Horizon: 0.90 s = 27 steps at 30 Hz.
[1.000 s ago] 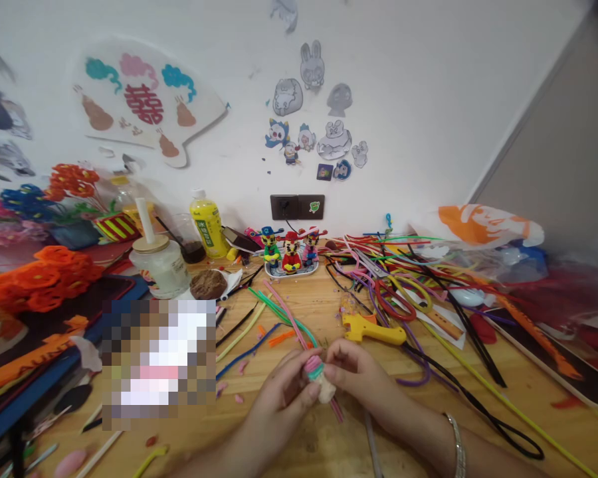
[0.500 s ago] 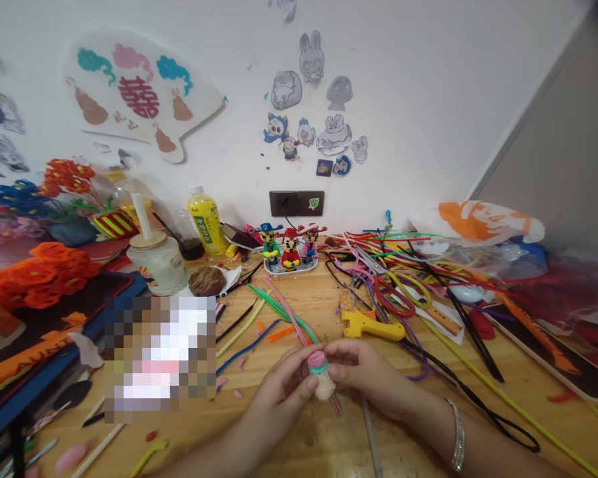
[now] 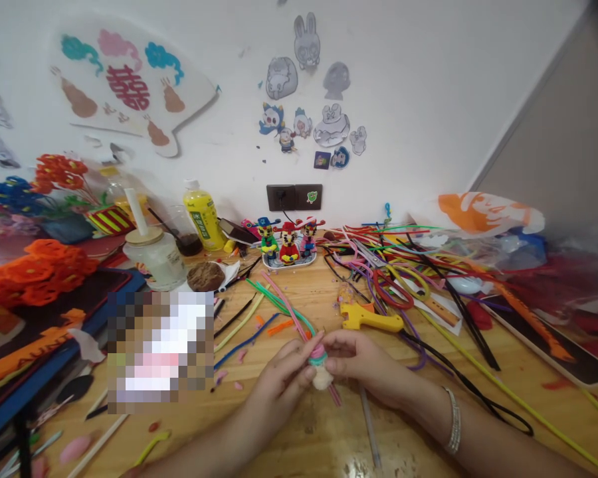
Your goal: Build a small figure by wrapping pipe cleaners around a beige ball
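Note:
Between both hands, above the wooden table, is a small figure [image 3: 321, 373] with a pink top, a teal band and a cream, fuzzy lower part. My left hand [image 3: 285, 373] pinches it from the left, fingers closed at its side and top. From the right, my right hand [image 3: 353, 358] grips it with thumb and curled fingers; a bracelet circles that wrist. Pink stems [image 3: 285, 299] and green stems [image 3: 274, 302] lie on the table just beyond the hands, and pink stem ends show below the figure.
A yellow glue gun [image 3: 371, 318] with a black cable lies right of the hands. Behind stand three small figurines [image 3: 289, 247] on a tray. Coloured stems [image 3: 379, 265] pile up at right; a glass jar [image 3: 157, 262] and yellow bottle [image 3: 202, 216] stand at left.
The view has shifted slightly. Fingers of both hands have closed a little further over the figure's pink top, which now shows less.

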Motion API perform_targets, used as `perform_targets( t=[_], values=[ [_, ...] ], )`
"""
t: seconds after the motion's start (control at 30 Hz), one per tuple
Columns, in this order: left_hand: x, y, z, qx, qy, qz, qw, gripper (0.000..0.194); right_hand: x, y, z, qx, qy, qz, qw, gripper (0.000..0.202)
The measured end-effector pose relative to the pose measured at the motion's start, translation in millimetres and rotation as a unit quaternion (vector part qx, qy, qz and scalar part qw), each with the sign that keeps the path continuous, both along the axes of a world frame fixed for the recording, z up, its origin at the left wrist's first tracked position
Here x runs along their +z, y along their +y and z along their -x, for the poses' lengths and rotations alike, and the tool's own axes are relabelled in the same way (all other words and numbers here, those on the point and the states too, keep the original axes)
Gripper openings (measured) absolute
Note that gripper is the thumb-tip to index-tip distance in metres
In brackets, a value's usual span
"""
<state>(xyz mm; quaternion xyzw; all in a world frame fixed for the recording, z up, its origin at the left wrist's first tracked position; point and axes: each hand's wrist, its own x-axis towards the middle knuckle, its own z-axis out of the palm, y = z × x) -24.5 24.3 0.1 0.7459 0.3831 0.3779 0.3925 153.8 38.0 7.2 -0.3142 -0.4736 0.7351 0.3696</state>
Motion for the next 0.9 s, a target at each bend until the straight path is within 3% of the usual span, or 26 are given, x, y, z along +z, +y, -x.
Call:
perform_targets(
  t=[0.3, 0.5, 0.9],
  values=[
    [0.7, 0.9, -1.1, -0.006, 0.002, 0.014, 1.0, 0.042, 2.5, -0.5, 2.6, -0.033, 0.017, 0.04, 0.999, 0.026],
    [3.7, 1.9, -1.8, -0.002, 0.001, 0.057, 0.998, 0.043, 1.8, -1.6, 4.9, -0.055, 0.007, 0.027, 0.998, 0.025],
    [1.3, 1.3, -2.3, 0.012, -0.004, 0.054, 0.998, 0.04, -2.3, -2.2, 8.3, -0.06, -0.02, -0.006, 0.998, 0.022]
  ],
)
